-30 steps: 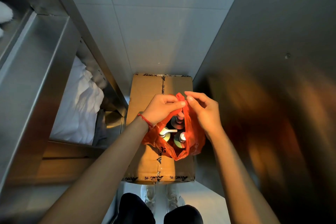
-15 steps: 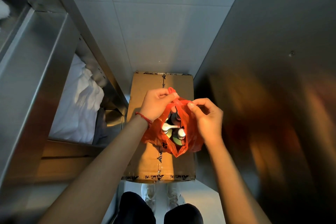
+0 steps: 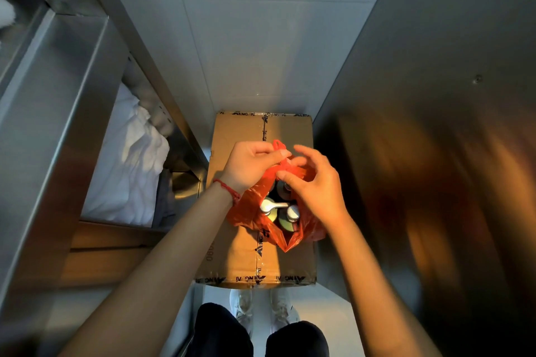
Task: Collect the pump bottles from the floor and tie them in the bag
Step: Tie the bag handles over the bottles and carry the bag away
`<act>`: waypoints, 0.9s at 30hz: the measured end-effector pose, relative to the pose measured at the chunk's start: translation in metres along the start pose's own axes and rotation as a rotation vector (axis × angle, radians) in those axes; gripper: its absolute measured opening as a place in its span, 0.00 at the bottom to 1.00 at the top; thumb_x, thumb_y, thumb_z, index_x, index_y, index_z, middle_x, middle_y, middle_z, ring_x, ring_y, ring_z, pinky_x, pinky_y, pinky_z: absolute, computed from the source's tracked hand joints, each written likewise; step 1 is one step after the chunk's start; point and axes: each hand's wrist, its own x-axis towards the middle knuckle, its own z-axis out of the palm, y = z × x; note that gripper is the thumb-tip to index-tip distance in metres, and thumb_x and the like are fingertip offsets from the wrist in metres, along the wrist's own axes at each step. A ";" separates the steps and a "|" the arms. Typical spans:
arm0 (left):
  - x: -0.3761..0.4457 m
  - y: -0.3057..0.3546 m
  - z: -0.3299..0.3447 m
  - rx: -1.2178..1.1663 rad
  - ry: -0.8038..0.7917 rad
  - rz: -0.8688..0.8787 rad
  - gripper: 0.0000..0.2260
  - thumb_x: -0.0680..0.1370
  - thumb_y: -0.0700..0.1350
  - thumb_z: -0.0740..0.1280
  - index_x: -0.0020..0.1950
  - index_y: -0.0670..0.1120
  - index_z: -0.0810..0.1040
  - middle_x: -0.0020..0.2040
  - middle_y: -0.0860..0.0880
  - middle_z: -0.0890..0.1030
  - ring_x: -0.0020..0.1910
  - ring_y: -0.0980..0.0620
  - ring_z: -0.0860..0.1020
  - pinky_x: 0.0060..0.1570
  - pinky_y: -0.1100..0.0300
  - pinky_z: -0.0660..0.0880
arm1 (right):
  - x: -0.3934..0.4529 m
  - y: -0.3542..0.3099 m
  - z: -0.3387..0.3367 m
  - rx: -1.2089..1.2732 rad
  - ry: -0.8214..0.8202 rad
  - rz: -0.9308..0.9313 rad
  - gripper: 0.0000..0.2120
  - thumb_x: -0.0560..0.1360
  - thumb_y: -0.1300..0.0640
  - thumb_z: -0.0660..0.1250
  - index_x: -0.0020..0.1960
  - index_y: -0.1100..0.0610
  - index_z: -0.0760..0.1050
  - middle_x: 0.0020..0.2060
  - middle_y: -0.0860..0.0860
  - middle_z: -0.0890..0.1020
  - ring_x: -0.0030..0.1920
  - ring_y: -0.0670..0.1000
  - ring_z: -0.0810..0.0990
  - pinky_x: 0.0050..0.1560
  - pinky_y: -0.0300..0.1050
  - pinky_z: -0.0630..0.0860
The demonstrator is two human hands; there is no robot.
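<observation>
Since a moment ago the bag (image 3: 261,217) handles have been drawn up and crossed over the pump bottles (image 3: 274,209), on the cardboard box (image 3: 240,258). Left hand (image 3: 249,166) fingers pinch one handle; right hand (image 3: 314,185) fingers are loosely spread. A slipped handle could undo the half-formed knot.

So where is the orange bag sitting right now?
In the head view the orange bag rests on the taped cardboard box, centre frame, with the left hand and right hand at its top.

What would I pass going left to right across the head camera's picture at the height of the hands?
Steel shelf frame → crumpled white cloth → left hand → right hand → brushed-metal wall.
</observation>
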 end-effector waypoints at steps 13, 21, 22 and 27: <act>0.000 -0.020 0.014 -0.014 0.265 0.037 0.07 0.72 0.35 0.68 0.36 0.44 0.81 0.24 0.59 0.80 0.28 0.63 0.77 0.31 0.71 0.74 | 0.006 -0.002 0.009 0.055 0.083 0.253 0.10 0.69 0.61 0.66 0.29 0.54 0.77 0.26 0.48 0.78 0.31 0.43 0.76 0.40 0.41 0.73; -0.002 -0.021 0.016 0.011 0.298 0.003 0.03 0.73 0.39 0.69 0.42 0.43 0.82 0.34 0.49 0.81 0.33 0.58 0.79 0.37 0.66 0.76 | 0.007 -0.010 0.006 0.529 0.094 0.461 0.08 0.70 0.54 0.70 0.36 0.57 0.81 0.30 0.51 0.83 0.34 0.50 0.82 0.39 0.43 0.78; -0.003 -0.021 0.016 0.025 0.331 0.027 0.03 0.73 0.39 0.69 0.42 0.45 0.82 0.34 0.50 0.81 0.34 0.57 0.79 0.38 0.65 0.76 | 0.008 -0.008 0.007 0.554 0.120 0.466 0.09 0.71 0.54 0.69 0.35 0.56 0.80 0.29 0.50 0.82 0.32 0.48 0.81 0.36 0.41 0.78; -0.008 -0.034 0.005 0.060 0.561 -0.032 0.05 0.73 0.39 0.68 0.38 0.44 0.81 0.31 0.53 0.77 0.29 0.62 0.77 0.34 0.69 0.73 | 0.013 0.010 0.008 0.822 0.362 0.551 0.14 0.75 0.58 0.64 0.32 0.58 0.78 0.25 0.49 0.82 0.29 0.48 0.79 0.35 0.40 0.79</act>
